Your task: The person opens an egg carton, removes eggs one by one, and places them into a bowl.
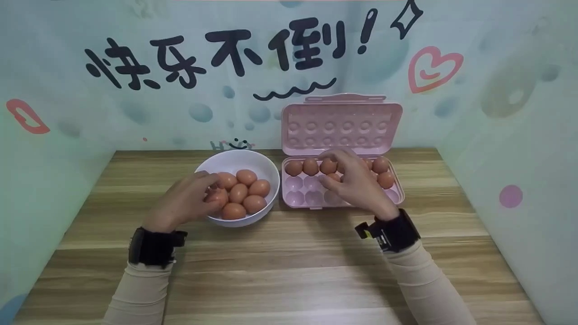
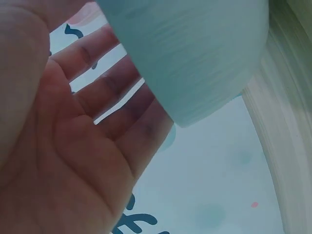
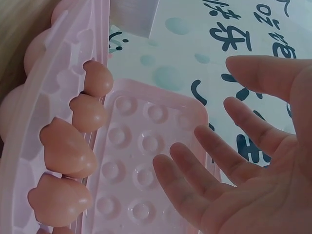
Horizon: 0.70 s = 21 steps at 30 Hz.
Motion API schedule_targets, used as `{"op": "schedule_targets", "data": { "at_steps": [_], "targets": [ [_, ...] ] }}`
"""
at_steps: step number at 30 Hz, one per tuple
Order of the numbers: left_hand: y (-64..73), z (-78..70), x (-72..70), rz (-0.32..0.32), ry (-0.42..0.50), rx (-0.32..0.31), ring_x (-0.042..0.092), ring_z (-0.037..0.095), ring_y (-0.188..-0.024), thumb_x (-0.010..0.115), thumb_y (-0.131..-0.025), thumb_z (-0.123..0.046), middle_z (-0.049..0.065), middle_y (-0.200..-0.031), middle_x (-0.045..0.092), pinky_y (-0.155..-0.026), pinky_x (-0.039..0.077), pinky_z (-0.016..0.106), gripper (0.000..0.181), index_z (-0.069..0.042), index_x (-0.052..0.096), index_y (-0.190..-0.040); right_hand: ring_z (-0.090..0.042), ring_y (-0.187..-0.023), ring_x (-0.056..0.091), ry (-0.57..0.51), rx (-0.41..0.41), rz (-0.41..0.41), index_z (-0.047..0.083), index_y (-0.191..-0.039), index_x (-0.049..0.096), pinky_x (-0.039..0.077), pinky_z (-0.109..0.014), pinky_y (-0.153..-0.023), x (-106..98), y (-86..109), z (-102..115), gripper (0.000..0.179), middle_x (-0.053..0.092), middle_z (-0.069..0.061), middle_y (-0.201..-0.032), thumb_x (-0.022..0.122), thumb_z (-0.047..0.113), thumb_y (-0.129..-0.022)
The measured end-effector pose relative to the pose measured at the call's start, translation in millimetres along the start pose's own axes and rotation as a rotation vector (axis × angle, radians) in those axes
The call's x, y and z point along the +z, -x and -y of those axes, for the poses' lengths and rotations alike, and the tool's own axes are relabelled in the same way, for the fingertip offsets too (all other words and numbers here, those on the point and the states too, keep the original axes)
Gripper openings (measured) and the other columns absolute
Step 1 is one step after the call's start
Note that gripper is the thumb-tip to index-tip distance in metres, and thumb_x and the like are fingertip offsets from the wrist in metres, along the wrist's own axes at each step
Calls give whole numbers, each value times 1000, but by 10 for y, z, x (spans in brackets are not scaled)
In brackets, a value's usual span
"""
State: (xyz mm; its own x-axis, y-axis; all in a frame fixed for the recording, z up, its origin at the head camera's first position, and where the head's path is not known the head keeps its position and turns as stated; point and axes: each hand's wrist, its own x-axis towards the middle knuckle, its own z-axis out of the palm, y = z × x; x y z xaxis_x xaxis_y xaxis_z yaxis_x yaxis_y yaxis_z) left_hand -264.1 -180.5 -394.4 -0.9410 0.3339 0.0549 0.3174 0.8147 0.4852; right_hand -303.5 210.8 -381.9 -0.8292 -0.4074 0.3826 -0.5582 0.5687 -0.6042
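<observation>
In the head view my left hand (image 1: pixel 187 198) reaches over the left rim of a white bowl (image 1: pixel 244 222) of brown eggs. Its thumb and fingers close around an egg (image 1: pixel 218 198) at the bowl's left side. From the left wrist, the bowl wall (image 2: pixel 195 58) hides the fingertips. My right hand (image 1: pixel 359 185) hovers over a pink egg carton (image 1: pixel 311 204), its fingers spread and nothing held, as the right wrist view shows. Brown eggs (image 1: pixel 310 166) fill much of the back row, partly behind this hand. Another egg (image 1: pixel 385 180) sits farther forward on the right.
The carton's hinged lid (image 1: pixel 342 128) stands raised at the back, against the printed backdrop (image 1: pixel 180 113). Bowl and carton sit side by side on a wood-grain table (image 1: pixel 271 271). Vacant cups (image 1: pixel 294 197) show at the carton's front left.
</observation>
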Motion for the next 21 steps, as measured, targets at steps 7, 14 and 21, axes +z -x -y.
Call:
{"op": "schedule_targets", "data": {
  "at_steps": [7, 14, 21],
  "targets": [
    [-92, -192, 86, -145, -65, 145, 62, 28, -97, 77, -94, -15, 10, -109, 68, -84, 55, 41, 26, -8, 71, -119, -23, -114, 58, 115, -3, -10, 15, -122, 69, 49, -41, -99, -15, -12, -88, 35, 64, -4, -124, 80, 13, -89],
    [-230, -454, 218, -209, -69, 250, 60, 25, -109, 78, -95, -20, 7, -121, 66, -97, 54, 43, 32, -11, 70, -124, -30, -108, 61, 221, -105, -9, 10, -114, 71, 50, -43, -94, -19, 10, -198, 29, 64, -8, -114, 82, 8, -87],
    [-372, -691, 317, -206, -92, 283, 61, 24, -123, 75, -96, -26, 2, -135, 64, -93, 53, 53, 41, -19, 67, -136, -28, -108, 59, 302, -88, 52, 15, -118, 72, 47, -45, -96, -20, 27, -303, 38, 67, -11, -116, 85, 14, -83]
  ]
}}
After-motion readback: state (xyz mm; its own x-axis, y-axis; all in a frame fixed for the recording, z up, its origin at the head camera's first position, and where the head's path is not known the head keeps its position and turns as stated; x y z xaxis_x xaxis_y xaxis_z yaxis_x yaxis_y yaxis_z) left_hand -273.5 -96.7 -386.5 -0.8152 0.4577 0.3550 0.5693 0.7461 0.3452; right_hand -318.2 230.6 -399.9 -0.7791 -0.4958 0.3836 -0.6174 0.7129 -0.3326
